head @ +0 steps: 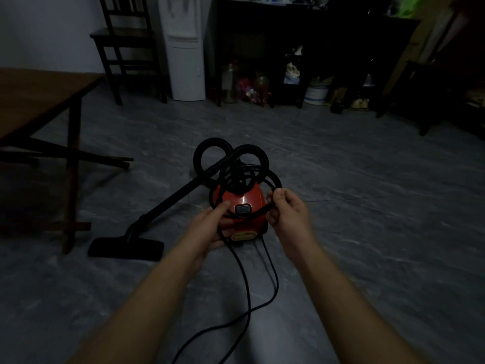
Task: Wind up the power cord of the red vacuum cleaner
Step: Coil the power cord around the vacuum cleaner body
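The red vacuum cleaner (pixel 249 199) stands on the grey floor in the middle of the view. Its black power cord (pixel 245 279) is looped in coils above the body, and two strands trail down the floor toward me. My left hand (pixel 210 227) grips the cord at the vacuum's left side, thumb on top. My right hand (pixel 286 214) pinches the coils at the vacuum's right side. The thick black hose (pixel 207 151) curls in loops behind the body.
The black wand and floor nozzle (pixel 126 246) lie to the left of the vacuum. A wooden folding table (pixel 39 101) stands at the left. A chair (pixel 126 46), a white water dispenser (pixel 185 48) and dark shelves (pixel 301 35) with clutter line the back wall.
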